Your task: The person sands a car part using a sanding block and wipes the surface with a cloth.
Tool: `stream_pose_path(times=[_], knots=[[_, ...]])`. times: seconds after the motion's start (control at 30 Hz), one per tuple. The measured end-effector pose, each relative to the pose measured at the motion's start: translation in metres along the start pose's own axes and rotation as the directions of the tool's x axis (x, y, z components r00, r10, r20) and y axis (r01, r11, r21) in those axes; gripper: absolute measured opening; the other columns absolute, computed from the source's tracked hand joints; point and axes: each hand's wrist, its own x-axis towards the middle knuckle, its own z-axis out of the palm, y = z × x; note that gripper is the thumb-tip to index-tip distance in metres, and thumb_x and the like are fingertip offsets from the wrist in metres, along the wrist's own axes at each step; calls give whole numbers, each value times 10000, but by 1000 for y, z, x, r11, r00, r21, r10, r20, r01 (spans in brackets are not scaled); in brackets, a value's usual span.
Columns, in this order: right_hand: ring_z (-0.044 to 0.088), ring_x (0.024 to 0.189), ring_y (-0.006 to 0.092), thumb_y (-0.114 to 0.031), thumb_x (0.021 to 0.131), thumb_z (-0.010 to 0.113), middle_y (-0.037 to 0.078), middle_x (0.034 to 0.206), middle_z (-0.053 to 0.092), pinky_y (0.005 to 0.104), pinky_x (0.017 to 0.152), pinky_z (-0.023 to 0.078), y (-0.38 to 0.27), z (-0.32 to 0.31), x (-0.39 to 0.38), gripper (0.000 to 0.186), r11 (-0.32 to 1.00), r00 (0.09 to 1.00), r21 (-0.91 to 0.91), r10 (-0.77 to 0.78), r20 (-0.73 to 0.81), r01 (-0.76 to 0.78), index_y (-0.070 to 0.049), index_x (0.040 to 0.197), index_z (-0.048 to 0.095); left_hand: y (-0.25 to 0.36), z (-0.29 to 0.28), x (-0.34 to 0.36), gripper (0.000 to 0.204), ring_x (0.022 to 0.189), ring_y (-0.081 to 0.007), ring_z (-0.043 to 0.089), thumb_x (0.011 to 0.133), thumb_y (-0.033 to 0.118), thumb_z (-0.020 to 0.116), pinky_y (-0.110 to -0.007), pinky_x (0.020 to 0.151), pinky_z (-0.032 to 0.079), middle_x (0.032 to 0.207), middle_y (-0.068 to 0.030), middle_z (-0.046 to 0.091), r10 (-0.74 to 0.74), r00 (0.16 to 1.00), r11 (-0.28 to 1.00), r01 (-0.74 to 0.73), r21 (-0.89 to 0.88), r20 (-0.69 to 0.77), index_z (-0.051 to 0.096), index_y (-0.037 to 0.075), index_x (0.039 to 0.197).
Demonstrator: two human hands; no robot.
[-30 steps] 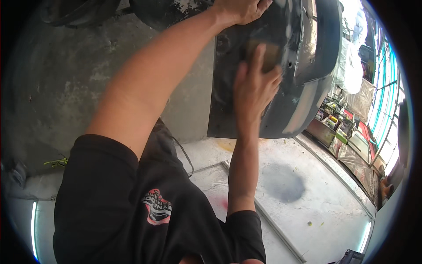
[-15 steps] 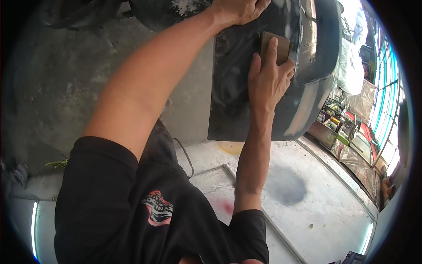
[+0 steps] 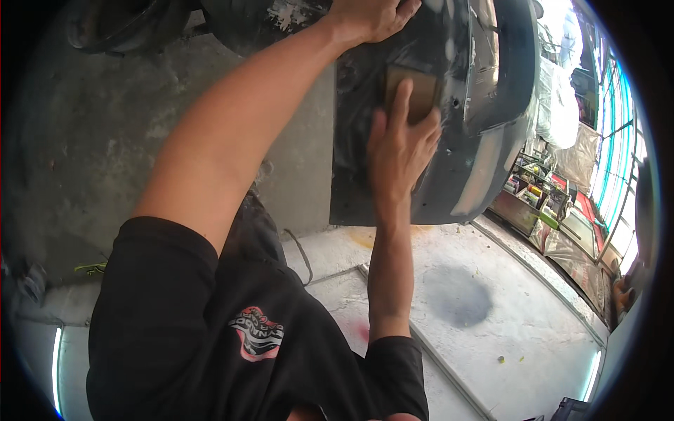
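A dark car bumper (image 3: pixel 495 179) with pale scuffed patches fills the upper middle of the view. My left hand (image 3: pixel 372 17) bears on its upper part with fingers curled against the surface. My right hand (image 3: pixel 404 147), slightly blurred, grips a flat olive-brown sanding block (image 3: pixel 421 91) pressed to the bumper's face, the index finger stretched along the block. The bumper's right side has a long cut-out opening beside the block.
A grey concrete surface (image 3: pixel 91 154) lies left of the bumper. Below is a white, paint-stained surface (image 3: pixel 519 323) crossed by metal strips. At right stand shelves with containers (image 3: pixel 533 196), white plastic-wrapped bundles (image 3: pixel 558 105) and a barred window (image 3: pixel 618 161).
My right hand and the block went up and right half a second ago, and are now back down and to the left. My left hand sits slightly further left in the frame.
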Motion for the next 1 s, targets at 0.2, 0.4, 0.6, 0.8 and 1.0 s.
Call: stream_pose_path(times=[0.2, 0.4, 0.6, 0.8, 1.0], knots=[[554, 1200, 520, -260, 979, 735, 376, 1398, 441, 575, 952, 505, -4, 3, -73, 695, 983, 983, -35, -181, -11, 181, -217, 1613, 452, 7, -8, 10, 529, 1518, -383, 382, 1061, 325, 541, -556, 1271, 261, 1568, -191, 519, -2, 1000, 999, 3, 38, -23, 585, -7, 1471], [534, 1270, 518, -225, 894, 824, 409, 1434, 400, 570, 1015, 489, -27, -6, 23, 804, 999, 999, 38, -11, 33, 10, -203, 1606, 451, -5, -3, 2, 527, 1514, -380, 391, 1063, 330, 539, -552, 1274, 258, 1560, -197, 525, -3, 1000, 1000, 3, 21, -17, 591, -6, 1465], [593, 1219, 498, -242, 847, 836, 415, 1422, 461, 558, 943, 546, -6, 3, -81, 762, 973, 971, -39, -231, -53, 230, -248, 1554, 552, 3, -6, 9, 528, 1507, -380, 406, 1064, 335, 539, -554, 1275, 258, 1558, -202, 526, -5, 1000, 1000, 5, 15, -10, 592, -5, 1465], [552, 1220, 519, -254, 920, 790, 354, 1359, 484, 572, 975, 490, 24, -5, 75, 712, 998, 985, 56, -28, -170, 38, -230, 1566, 493, -7, -3, 10, 528, 1503, -374, 414, 1060, 345, 552, -547, 1273, 264, 1577, -186, 519, -7, 1000, 1000, 7, 29, 6, 602, 7, 1463], [540, 1265, 526, -233, 900, 824, 349, 1414, 469, 585, 1034, 483, 105, 1, 6, 715, 997, 979, 58, -28, -202, 41, -301, 1557, 551, 6, -10, 4, 534, 1511, -373, 403, 1058, 355, 557, -547, 1278, 254, 1576, -181, 520, -39, 999, 999, 38, 14, 35, 608, 8, 1461]])
